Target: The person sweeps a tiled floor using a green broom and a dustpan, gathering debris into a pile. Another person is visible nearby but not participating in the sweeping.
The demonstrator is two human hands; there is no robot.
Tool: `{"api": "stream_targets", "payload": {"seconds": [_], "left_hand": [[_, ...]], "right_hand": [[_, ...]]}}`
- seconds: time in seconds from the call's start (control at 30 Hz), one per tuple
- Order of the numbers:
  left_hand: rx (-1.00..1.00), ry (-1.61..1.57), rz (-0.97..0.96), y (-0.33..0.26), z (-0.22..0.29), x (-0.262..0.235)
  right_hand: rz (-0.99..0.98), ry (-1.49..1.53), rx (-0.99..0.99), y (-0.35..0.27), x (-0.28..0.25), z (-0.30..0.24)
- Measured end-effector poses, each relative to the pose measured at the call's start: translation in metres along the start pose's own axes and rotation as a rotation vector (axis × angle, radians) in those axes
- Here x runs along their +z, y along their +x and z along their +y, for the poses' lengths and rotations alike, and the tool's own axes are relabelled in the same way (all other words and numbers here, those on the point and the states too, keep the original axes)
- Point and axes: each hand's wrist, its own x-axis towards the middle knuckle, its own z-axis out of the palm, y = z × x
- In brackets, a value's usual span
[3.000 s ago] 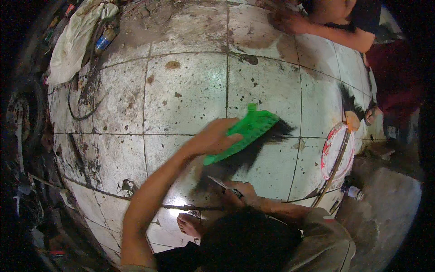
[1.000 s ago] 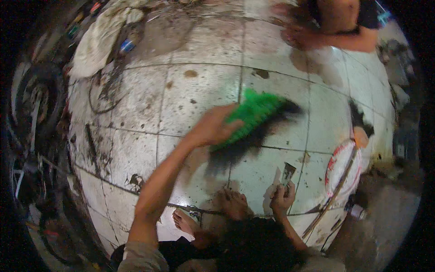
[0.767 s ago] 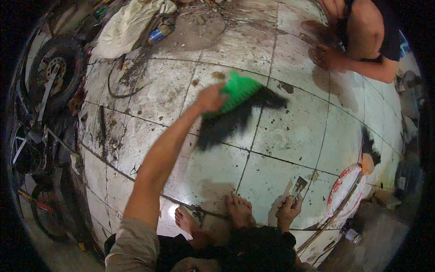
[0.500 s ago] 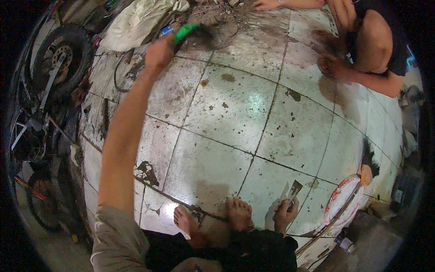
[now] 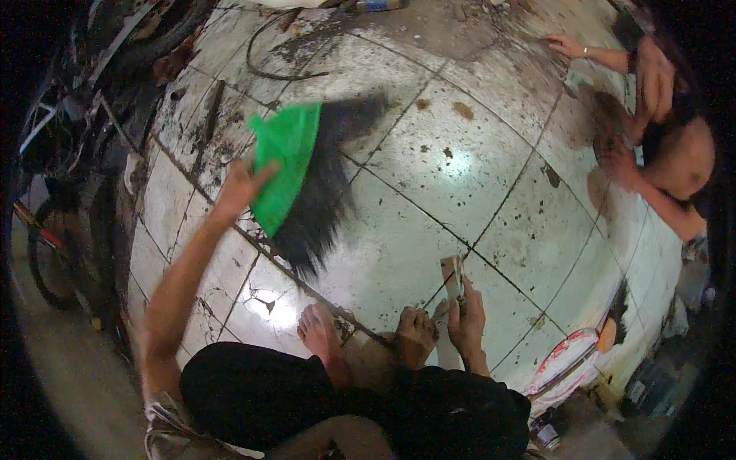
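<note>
My left hand (image 5: 244, 186) grips a green broom head (image 5: 287, 165) at its edge, with the fan of dark bristles (image 5: 322, 192) spread to the right over the tiles. The bristles are smeared by motion; whether they touch the floor I cannot tell. Low in the middle, beside my bare foot (image 5: 416, 333), my right hand (image 5: 468, 318) is closed on a thin, flat scraper-like piece (image 5: 452, 270) that points away from me. Its lower part is hidden by the fingers.
Stained white floor tiles (image 5: 399, 218) lie before me. Another person (image 5: 675, 146) crouches at the far right, one hand on the floor. Bicycle or motorbike parts (image 5: 77, 153) crowd the left. A bent black hose (image 5: 284, 75) lies far left; a round white-and-red lid-like thing (image 5: 563, 364) lies near right.
My left hand has come nearer with the broom, whose green face and bristles now show broadly. My view has shifted; my right hand still holds the flat piece.
</note>
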Motion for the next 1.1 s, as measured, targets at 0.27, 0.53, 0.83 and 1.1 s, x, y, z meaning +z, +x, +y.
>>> {"api": "stream_targets", "payload": {"seconds": [0.27, 0.53, 0.83, 1.1], "left_hand": [[-0.118, -0.758, 0.235, -0.118, -0.146, 0.121], [-0.104, -0.724, 0.464, -0.121, -0.177, 0.148], [-0.074, -0.725, 0.515, -0.118, -0.163, 0.147], [-0.137, -0.754, 0.473, -0.121, -0.152, 0.133]], "right_hand": [[-0.164, -0.431, -0.234, 0.113, 0.018, -0.051], [-0.235, -0.609, -0.335, 0.213, 0.073, -0.149], [-0.174, -0.598, -0.432, 0.312, 0.103, -0.189], [-0.242, -0.616, -0.263, 0.289, 0.128, -0.208]]}}
